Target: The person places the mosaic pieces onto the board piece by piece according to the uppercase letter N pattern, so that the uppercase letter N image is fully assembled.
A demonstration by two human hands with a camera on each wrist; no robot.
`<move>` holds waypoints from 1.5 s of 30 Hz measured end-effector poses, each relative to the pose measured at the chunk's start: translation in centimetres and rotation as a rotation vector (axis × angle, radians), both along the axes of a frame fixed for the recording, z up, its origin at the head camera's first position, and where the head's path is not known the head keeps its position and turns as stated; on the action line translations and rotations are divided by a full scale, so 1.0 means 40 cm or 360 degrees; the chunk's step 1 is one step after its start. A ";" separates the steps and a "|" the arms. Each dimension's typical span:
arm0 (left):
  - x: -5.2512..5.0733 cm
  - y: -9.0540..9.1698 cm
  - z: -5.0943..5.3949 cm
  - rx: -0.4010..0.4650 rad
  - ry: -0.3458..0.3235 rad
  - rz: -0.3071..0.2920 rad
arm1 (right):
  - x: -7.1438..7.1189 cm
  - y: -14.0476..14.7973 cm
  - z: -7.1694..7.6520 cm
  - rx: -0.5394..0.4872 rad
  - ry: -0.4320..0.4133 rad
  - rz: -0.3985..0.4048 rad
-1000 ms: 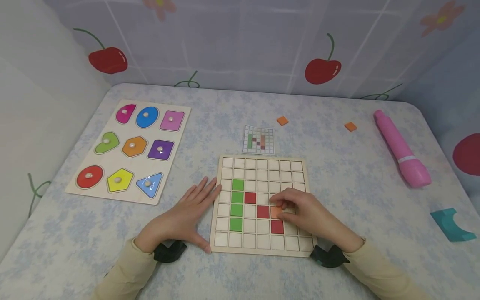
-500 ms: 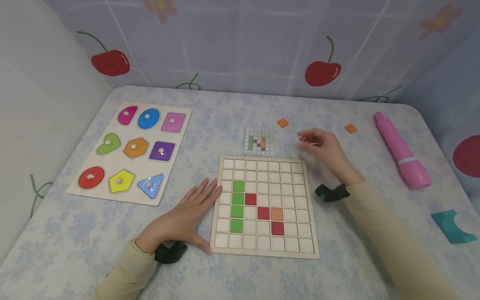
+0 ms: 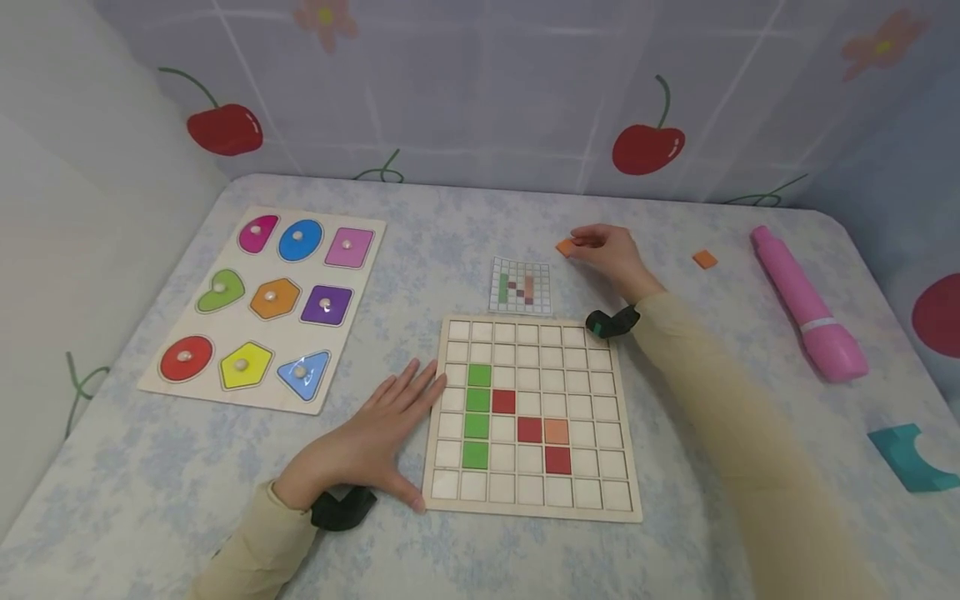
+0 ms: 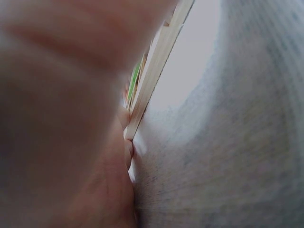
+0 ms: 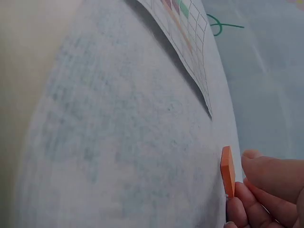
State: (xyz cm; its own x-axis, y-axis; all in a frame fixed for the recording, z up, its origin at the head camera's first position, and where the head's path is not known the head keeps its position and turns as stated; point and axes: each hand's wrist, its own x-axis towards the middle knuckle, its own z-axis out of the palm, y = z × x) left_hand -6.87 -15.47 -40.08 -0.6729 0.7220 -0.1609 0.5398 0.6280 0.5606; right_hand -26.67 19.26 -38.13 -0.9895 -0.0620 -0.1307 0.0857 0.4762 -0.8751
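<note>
My right hand is at the orange square tile behind the board. In the right wrist view, its fingertips meet the near end of the orange tile, and a small gap shows between thumb and tile. My left hand lies along the left edge of the wooden grid board, fingers straight and spread, thumb at the lower left corner. In that grid are a column of several green tiles, 3 red tiles on a diagonal, and one orange tile.
A printed pattern card lies behind the board. Another orange tile is farther right. At left rests a knobbed shape puzzle. A pink microphone-shaped toy and a teal curved block lie on the right.
My right hand has left the orange tile in the grid and moved up and away to the loose orange tile behind the board. The left hand has stayed at the board's edge.
</note>
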 end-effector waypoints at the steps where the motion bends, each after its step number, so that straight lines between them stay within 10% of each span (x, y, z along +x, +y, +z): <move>1: 0.000 0.000 0.000 0.0000 -0.0003 0.0001 | -0.004 -0.005 -0.002 0.0030 0.0016 0.0009; 13: 0.000 0.000 0.006 -0.0005 -0.0017 0.0008 | -0.024 -0.030 -0.008 0.0374 0.0263 0.0144; 25: 0.004 0.001 0.003 0.0014 0.0001 0.0006 | 0.013 0.003 0.018 0.0348 0.0186 0.0173; 45: 0.001 -0.002 0.001 0.0034 0.0030 -0.0012 | 0.380 0.015 0.014 0.0083 0.0125 0.0440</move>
State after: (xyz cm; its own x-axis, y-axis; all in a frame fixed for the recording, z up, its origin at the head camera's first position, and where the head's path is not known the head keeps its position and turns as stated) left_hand -6.82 -15.53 -40.04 -0.6703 0.7301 -0.1328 0.5551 0.6120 0.5633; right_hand -11.49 19.85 -37.58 -0.9432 -0.3259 -0.0646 -0.1205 0.5167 -0.8477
